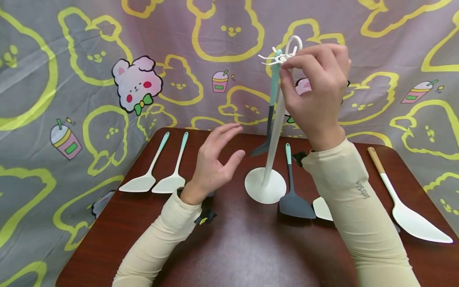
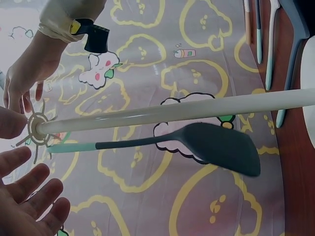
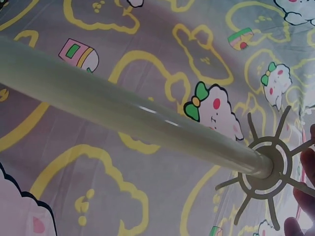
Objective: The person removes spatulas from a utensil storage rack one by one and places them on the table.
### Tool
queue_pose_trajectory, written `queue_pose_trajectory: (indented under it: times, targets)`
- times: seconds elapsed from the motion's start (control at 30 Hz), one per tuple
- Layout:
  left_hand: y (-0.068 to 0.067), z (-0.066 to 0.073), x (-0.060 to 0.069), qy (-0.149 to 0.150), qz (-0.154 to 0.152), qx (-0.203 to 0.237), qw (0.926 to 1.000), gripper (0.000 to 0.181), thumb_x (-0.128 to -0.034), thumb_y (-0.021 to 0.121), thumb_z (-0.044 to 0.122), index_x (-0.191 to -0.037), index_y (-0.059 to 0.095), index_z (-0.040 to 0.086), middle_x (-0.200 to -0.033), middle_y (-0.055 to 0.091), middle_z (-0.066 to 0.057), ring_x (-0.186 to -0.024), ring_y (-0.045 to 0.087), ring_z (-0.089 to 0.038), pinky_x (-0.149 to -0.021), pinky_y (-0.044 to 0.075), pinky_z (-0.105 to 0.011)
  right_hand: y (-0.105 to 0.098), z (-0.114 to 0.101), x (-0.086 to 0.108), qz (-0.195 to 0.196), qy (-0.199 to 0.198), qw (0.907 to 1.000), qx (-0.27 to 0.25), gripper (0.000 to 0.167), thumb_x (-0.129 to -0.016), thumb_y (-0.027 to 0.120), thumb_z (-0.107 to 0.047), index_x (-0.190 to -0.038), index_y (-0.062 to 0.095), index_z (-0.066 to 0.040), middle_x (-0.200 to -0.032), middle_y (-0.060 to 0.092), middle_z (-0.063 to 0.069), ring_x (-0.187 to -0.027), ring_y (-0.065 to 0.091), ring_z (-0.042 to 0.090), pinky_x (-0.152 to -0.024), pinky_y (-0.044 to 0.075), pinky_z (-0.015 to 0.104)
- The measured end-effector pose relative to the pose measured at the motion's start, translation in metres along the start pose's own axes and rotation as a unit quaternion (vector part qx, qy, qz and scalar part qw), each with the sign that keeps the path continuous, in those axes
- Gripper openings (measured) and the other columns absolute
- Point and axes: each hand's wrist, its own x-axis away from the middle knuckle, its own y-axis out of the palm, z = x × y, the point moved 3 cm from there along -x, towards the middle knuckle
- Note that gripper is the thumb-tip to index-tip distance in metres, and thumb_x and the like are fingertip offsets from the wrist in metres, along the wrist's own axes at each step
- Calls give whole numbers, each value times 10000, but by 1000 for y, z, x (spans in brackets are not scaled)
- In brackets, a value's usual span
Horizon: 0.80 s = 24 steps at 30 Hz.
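A white utensil stand (image 1: 276, 135) rises from a round base, with a ring of thin hooks and a curved loop on top. My right hand (image 1: 319, 79) is up at the hook ring, thumb and fingertips pinching at a hook; the exact contact is partly hidden. From another hook hangs a spatula (image 2: 221, 147) with a teal handle and dark grey blade. Lower and left of the pole, my left hand (image 1: 216, 161) is raised above the table, fingers extended and thumb apart, holding nothing. The right wrist view shows the hook ring (image 3: 283, 162) with the right fingertips at its edge.
Two white turners (image 1: 138, 184) with teal handles lie on the dark red table (image 1: 251, 255) at left. Right of the base lies a dark grey spatula (image 1: 295, 206). A white blade (image 1: 322, 208) shows beside my right sleeve. Farther right is a wooden-handled white turner (image 1: 416, 221). Patterned cloth (image 1: 222, 36) hangs behind.
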Motion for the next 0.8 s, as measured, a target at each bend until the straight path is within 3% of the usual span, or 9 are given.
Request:
queue_pose_trajectory:
  times: [0.2, 0.63, 0.8]
  targets:
    - [2, 1, -1, 30, 7, 13, 10000, 429, -862, 686, 117, -1273, 631, 5, -1292, 625, -164, -1250, 577, -261, -1075, 449, -384, -5, 4, 0, 146, 87, 9998, -111, 162, -838, 683, -150, -801, 729, 0, -864, 677, 197, -994, 538, 384, -978, 376, 343]
    - [4, 3, -1, -88, -36, 116, 9999, 459, -840, 696, 76, -1283, 613, -9, -1296, 622, -167, -1246, 587, -257, -1077, 449, -387, -17, 15, 2, 329, 234, 9990, -183, 169, -828, 641, -130, -811, 712, 22, -865, 664, 229, -944, 545, 397, -955, 339, 292]
    - [6, 3, 1, -141, -76, 122, 9998, 449, -855, 688, 96, -1284, 610, -14, -1294, 625, -169, -1248, 587, -257, -1084, 448, -382, -23, 21, 3, 377, 349, 9986, -110, 158, -826, 654, -132, -819, 716, 14, -882, 668, 230, -944, 502, 97, -944, 332, 275]
